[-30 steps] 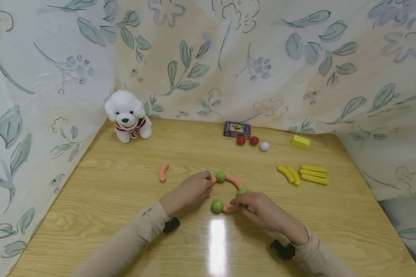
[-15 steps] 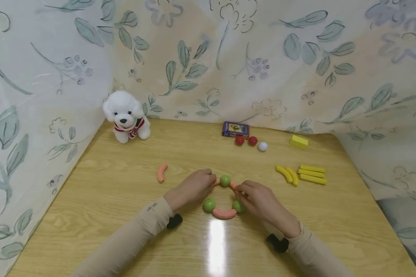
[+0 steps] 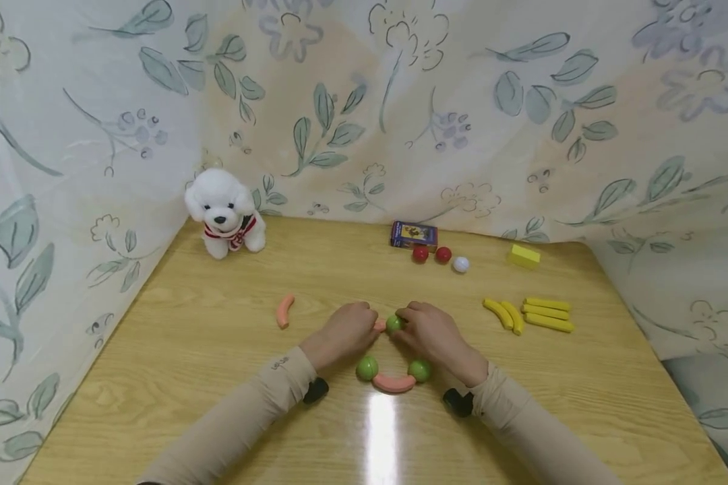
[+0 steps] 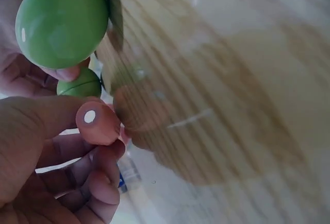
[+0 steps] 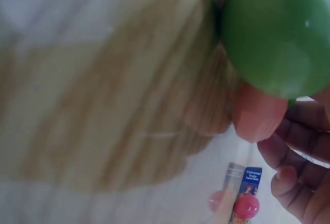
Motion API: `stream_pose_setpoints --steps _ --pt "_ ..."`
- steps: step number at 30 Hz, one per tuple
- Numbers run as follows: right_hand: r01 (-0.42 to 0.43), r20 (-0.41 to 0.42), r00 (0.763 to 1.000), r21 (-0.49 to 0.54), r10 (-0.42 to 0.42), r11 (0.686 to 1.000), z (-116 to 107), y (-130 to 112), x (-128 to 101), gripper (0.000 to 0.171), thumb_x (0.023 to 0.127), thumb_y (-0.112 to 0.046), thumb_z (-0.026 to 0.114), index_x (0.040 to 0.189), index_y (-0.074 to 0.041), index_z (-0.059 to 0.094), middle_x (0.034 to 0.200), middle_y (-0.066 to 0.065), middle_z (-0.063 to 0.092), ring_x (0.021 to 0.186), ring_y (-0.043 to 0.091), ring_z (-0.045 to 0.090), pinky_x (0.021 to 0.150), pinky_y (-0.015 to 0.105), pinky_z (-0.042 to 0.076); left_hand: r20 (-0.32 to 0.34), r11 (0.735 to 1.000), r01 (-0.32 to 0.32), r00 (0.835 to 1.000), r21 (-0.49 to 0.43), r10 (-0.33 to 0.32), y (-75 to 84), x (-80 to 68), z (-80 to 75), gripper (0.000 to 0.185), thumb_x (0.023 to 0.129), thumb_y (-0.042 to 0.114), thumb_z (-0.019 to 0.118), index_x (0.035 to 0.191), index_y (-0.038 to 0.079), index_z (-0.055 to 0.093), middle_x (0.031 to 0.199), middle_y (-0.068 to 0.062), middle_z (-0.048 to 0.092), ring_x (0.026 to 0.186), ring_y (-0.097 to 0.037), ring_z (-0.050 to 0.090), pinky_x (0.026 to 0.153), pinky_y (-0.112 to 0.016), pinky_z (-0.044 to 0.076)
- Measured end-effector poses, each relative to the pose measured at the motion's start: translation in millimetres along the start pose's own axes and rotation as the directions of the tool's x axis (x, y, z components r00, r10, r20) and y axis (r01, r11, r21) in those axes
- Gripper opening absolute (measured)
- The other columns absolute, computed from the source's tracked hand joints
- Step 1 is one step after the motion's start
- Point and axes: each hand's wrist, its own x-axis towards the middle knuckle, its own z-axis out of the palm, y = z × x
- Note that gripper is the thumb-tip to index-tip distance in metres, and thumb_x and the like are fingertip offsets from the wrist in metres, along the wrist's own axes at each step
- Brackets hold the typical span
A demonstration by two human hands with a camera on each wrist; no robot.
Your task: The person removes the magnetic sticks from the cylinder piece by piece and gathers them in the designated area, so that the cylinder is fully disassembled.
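Observation:
In the head view my left hand point(image 3: 344, 331) is at the left of a ring of green balls and curved pink sticks. It pinches a pink stick point(image 4: 98, 123), whose end faces the left wrist camera. My right hand point(image 3: 435, 338) has its fingertips at the far green ball point(image 3: 394, 324). Beneath its fingers in the right wrist view is another pink stick point(image 5: 258, 113), mostly covered in the head view. Nearer me, a left green ball point(image 3: 367, 368) and a right green ball point(image 3: 420, 370) are joined by a curved pink stick point(image 3: 394, 384).
A loose pink stick point(image 3: 285, 310) lies left. Yellow curved sticks point(image 3: 503, 315) and straight ones point(image 3: 547, 314) lie right. Behind are a tarot deck box point(image 3: 414, 234), two red balls point(image 3: 443, 254), a white ball point(image 3: 460, 264), a yellow block point(image 3: 524, 256) and a plush dog point(image 3: 223, 209).
My right hand has moved from the near right of the ring up to the far ball. The ring has turned, bringing the two near balls level. My left hand keeps its pinch.

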Motion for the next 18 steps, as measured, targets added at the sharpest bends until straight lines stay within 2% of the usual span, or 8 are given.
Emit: stream_pose_setpoints --steps 2,5,6,9,13,15,18 --pt "-0.007 0.002 1.0 0.012 0.007 1.0 -1.1 -0.3 -0.1 0.028 0.081 -0.026 0.079 0.101 -0.007 0.072 0.089 0.003 0.068 0.078 0.017 0.065 0.069 0.034 0.055 -0.018 1.0 0.022 1.0 0.022 -0.022 0.9 -0.4 -0.2 0.026 0.096 0.019 0.06 0.074 0.006 0.063 0.072 -0.008 0.06 0.062 -0.019 0.056 0.056 -0.031 0.048" --pt "-0.033 0.025 0.999 0.046 0.031 0.998 -1.7 3.1 -1.9 0.029 0.081 -0.024 0.078 0.102 -0.005 0.072 0.089 0.004 0.068 0.077 0.015 0.064 0.069 0.033 0.054 -0.087 0.997 0.066 0.994 0.046 -0.062 -3.3 -3.5 -2.0 0.033 0.097 0.02 0.057 0.068 0.006 0.06 0.068 -0.009 0.06 0.06 -0.022 0.057 0.054 -0.035 0.05" --pt "-0.039 0.031 0.999 0.057 0.038 0.998 -2.1 4.6 -2.7 0.03 0.081 -0.023 0.078 0.103 -0.004 0.072 0.089 0.004 0.068 0.076 0.015 0.064 0.069 0.033 0.054 -0.117 0.993 0.086 0.99 0.084 -0.076 -6.2 -5.9 -3.7 0.034 0.097 0.019 0.057 0.066 0.007 0.059 0.066 -0.009 0.059 0.059 -0.022 0.057 0.052 -0.035 0.05" --pt "-0.036 0.043 0.999 0.076 0.032 0.996 -2.9 9.0 -4.5 0.032 0.082 -0.023 0.077 0.106 -0.002 0.071 0.089 0.004 0.067 0.076 0.013 0.062 0.07 0.032 0.054 -0.19 0.966 0.216 0.964 0.139 -0.188 -19.8 -14.9 -14.2 0.031 0.095 0.015 0.059 0.065 0.006 0.058 0.064 -0.008 0.058 0.056 -0.019 0.055 0.047 -0.033 0.048" --pt "-0.001 0.031 1.0 0.073 -0.001 0.997 -4.7 10.7 -5.0 0.032 0.082 -0.023 0.077 0.106 -0.002 0.071 0.089 0.005 0.067 0.076 0.013 0.061 0.07 0.032 0.053 -0.217 0.906 0.388 0.911 0.168 -0.35 -41.1 -27.6 -26.6 0.022 0.09 0.003 0.061 0.068 0.002 0.059 0.064 -0.011 0.06 0.056 -0.02 0.058 0.044 -0.031 0.048" --pt "0.005 0.02 1.0 0.071 -0.007 0.997 -4.9 11.4 -5.3 0.033 0.082 -0.023 0.077 0.105 -0.002 0.071 0.09 0.006 0.067 0.076 0.014 0.062 0.07 0.032 0.054 -0.215 0.887 0.426 0.897 0.181 -0.387 -50.5 -32.1 -27.5 0.021 0.088 -0.001 0.061 0.068 0.002 0.057 0.064 -0.013 0.061 0.058 -0.024 0.062 0.045 -0.034 0.05" --pt "0.006 0.016 1.0 0.067 -0.008 0.998 -4.2 12.0 -6.6 0.033 0.082 -0.023 0.078 0.105 -0.001 0.071 0.091 0.007 0.068 0.076 0.014 0.063 0.07 0.033 0.054 -0.198 0.865 0.451 0.889 0.222 -0.413 -60.5 -38.1 -25.5 0.02 0.087 -0.004 0.06 0.068 0.001 0.057 0.066 -0.015 0.062 0.062 -0.028 0.064 0.05 -0.037 0.052"
